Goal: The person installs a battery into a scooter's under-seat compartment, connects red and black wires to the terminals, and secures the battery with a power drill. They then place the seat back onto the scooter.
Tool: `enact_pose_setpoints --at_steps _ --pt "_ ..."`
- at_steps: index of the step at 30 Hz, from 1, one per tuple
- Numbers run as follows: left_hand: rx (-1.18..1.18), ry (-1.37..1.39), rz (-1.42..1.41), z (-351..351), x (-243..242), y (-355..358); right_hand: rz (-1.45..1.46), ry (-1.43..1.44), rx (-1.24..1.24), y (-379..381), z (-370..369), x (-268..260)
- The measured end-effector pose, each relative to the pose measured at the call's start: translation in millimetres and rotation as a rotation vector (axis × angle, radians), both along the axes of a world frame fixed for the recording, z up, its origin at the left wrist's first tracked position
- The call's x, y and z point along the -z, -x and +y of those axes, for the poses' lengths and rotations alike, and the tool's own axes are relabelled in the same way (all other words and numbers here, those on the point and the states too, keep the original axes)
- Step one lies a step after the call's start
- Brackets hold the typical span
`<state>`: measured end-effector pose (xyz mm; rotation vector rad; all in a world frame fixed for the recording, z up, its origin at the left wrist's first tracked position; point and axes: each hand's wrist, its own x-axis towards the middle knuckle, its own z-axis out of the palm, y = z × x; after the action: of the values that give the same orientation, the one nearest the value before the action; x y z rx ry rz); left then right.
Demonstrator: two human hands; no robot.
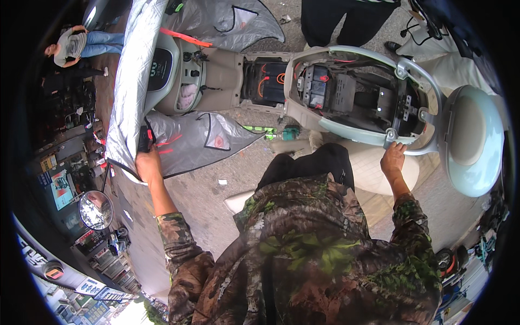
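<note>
An electric scooter stands across the view, its seat off and its body (304, 118) uncovered. My left hand (148, 164) is closed around the handlebar grip (145, 140), beside the silver quilted wind apron (132, 81). At the rear, my right hand (393, 161) grips the grey metal grab rail (416, 152) near its bracket. Batteries with orange wires (273, 81) show in the floorboard well. More batteries (317, 91) sit in the front of the seat cavity (361, 97). A pale blue top box (475, 138) is behind the rail. The lit dashboard (159, 69) shows digits.
A green power drill (290, 133) lies on the pavement (195, 203) near my feet. A beige panel (386, 168) lies under the scooter's rear side. Someone in black trousers (345, 20) stands across the scooter; another person (77, 44) stands far left. A round mirror (96, 210) juts out.
</note>
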<state>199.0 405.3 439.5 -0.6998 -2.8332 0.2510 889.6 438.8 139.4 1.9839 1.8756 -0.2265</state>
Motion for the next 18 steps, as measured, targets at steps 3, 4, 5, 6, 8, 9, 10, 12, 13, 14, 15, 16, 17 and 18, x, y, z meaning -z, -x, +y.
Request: enact_pose_setpoints --at_steps 3,4,5,6,8,9,10,12,13,14,15,16,17,18 --pt "0.088 -0.006 -0.085 -7.4 -7.3 6.5 0.038 0.013 -0.005 -2.9 -1.7 3.6" --pt "0.161 -0.025 -0.118 -12.2 -11.1 6.4 0.059 0.012 0.002 -3.2 -1.8 -1.3" --pt "0.110 0.083 -0.107 -15.9 -9.1 19.7 0.080 0.012 0.011 -4.5 -2.2 -3.4" --pt "0.116 0.077 -0.117 -19.1 -10.4 27.3 0.078 0.009 -0.005 -6.7 -2.3 -2.3" --pt "0.135 0.089 -0.113 -14.0 -10.0 20.8 0.038 0.017 0.005 -5.4 -3.2 -6.4" --pt "0.145 0.153 -0.047 -16.3 -7.3 26.8 0.041 0.025 0.018 -3.6 -1.3 -3.6" --pt "0.131 0.161 -0.020 -13.6 -2.8 27.1 0.035 0.023 0.029 -4.8 -1.3 -2.4" --pt "0.093 0.175 0.031 -14.7 1.9 29.5 0.020 0.025 0.049 -3.9 0.0 -1.7" --pt "0.065 0.182 0.052 -19.4 4.0 33.3 0.006 0.056 0.062 -0.1 4.3 -6.9" --pt "0.060 0.201 0.075 -21.4 5.3 35.4 0.015 0.061 0.071 0.4 5.1 -8.7" --pt "0.069 0.197 0.089 -19.3 3.3 33.1 0.032 0.062 0.076 0.9 7.6 -8.1" --pt "0.087 0.230 0.102 -18.4 2.5 29.7 0.034 0.065 0.075 -0.5 5.9 -7.9" --pt "0.102 0.262 0.114 -15.9 2.0 26.4 0.037 0.068 0.071 -3.0 3.6 -7.8" --pt "0.066 0.274 0.098 -12.0 -0.6 21.6 0.037 0.079 0.081 -3.1 3.6 -8.0"
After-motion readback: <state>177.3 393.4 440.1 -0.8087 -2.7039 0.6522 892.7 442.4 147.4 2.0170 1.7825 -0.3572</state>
